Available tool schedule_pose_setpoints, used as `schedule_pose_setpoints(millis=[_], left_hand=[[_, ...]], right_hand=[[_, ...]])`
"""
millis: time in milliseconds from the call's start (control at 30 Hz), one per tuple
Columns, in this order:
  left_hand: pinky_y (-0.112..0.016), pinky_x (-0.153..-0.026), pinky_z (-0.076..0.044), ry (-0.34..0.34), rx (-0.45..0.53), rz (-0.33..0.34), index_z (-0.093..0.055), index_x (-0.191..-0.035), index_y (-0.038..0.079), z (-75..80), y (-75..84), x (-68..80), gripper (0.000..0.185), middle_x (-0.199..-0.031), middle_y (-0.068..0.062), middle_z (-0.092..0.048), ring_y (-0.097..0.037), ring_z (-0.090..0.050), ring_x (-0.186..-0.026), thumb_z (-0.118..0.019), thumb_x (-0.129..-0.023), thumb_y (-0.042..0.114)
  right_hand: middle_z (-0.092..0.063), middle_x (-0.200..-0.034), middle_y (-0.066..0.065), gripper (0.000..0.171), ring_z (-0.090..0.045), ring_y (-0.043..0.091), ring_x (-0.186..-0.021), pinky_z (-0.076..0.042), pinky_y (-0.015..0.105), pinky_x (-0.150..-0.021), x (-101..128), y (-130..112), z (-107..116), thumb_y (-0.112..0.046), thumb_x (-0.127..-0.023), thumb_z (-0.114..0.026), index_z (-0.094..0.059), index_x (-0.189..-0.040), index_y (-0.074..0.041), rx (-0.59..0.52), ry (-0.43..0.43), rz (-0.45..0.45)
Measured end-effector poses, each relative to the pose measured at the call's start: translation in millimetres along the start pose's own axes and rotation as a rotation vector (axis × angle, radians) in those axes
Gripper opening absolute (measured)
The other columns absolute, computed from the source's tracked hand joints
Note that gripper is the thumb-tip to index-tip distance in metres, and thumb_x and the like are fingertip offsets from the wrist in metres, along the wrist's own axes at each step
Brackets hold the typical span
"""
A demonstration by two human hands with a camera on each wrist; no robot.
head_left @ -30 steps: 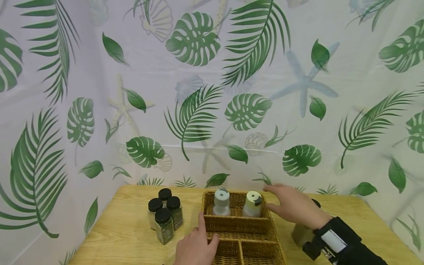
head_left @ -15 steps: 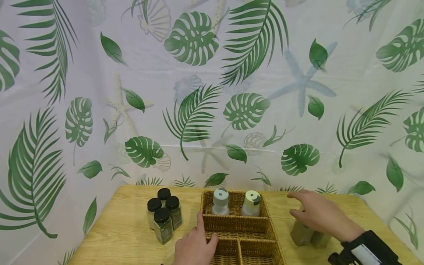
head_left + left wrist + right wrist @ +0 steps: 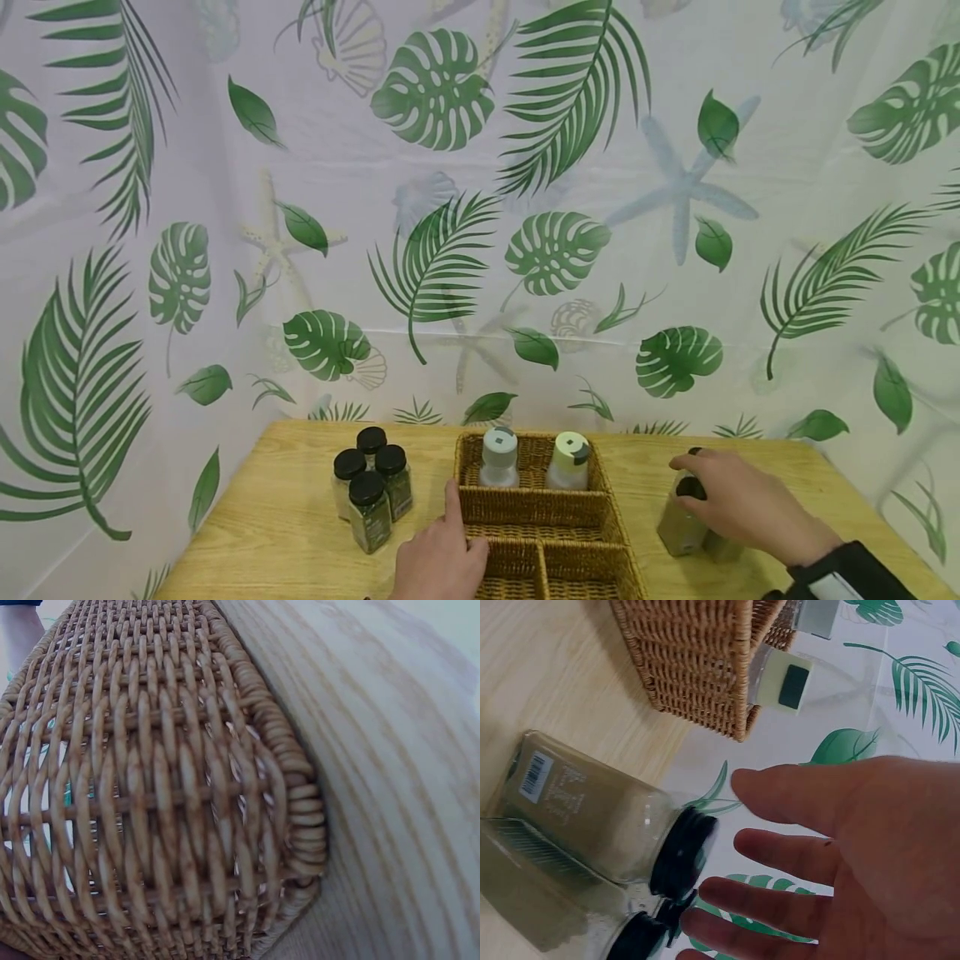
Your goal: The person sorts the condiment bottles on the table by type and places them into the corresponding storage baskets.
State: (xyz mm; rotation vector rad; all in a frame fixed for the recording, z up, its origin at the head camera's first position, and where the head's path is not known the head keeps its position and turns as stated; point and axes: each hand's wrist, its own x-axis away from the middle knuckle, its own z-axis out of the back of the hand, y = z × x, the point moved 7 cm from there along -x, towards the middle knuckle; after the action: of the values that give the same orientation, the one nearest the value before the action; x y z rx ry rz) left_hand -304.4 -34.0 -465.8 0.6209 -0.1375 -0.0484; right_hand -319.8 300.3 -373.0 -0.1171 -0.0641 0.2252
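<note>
My left hand (image 3: 442, 560) holds the left wall of a divided wicker basket (image 3: 536, 493), index finger straight along the rim and thumb on the inner side. The left wrist view shows mostly the basket's weave (image 3: 150, 772); the hand is nearly out of it. My right hand (image 3: 757, 508) hovers over black-capped spice jars on the basket's right, partly hiding them. In the right wrist view its spread fingers (image 3: 772, 847) stand close to the black cap of a jar (image 3: 585, 810) with brownish powder. A similar jar (image 3: 540, 892) stands beside it.
Two bottles stand in the basket's back compartment, one with a pale green cap (image 3: 499, 457), one with a pale yellow cap (image 3: 568, 460). Several black-capped herb jars (image 3: 371, 510) cluster left of the basket on the wooden table (image 3: 247, 533). A leaf-print cloth (image 3: 465, 250) hangs behind.
My right hand has moved right from beside the yellow-capped bottle to above the spice jars, lowering slightly lately. The left hand and basket have stayed in place.
</note>
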Motion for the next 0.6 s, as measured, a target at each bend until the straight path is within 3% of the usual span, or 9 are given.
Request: schedule_pose_setpoints(millis=[233,600], left_hand=[[-0.040,-0.047,-0.018,0.000,0.005,0.018,-0.025,-0.158,0.000,0.3,-1.9,-1.0,0.077,-0.053,-0.008,-0.051,-0.020,-0.026,-0.044,-0.058,-0.095,0.029],[-0.039,-0.045,-0.021,-0.008,-0.020,0.017,-0.029,-0.156,-0.002,2.1,-1.0,-2.2,0.073,-0.055,-0.008,-0.053,-0.022,-0.034,-0.042,-0.059,-0.094,0.021]], right_hand=[[-0.068,-0.115,0.020,0.049,-0.067,0.038,-0.100,-0.057,0.049,-0.078,-3.6,6.2,-10.7,-0.023,-0.086,-0.079,-0.065,-0.127,0.000,-0.045,-0.062,0.002],[-0.071,-0.104,0.012,0.041,-0.069,0.035,-0.093,-0.057,0.048,-0.077,-5.7,4.3,-17.8,-0.003,-0.081,-0.079,-0.067,-0.120,0.001,-0.062,-0.015,0.068]])
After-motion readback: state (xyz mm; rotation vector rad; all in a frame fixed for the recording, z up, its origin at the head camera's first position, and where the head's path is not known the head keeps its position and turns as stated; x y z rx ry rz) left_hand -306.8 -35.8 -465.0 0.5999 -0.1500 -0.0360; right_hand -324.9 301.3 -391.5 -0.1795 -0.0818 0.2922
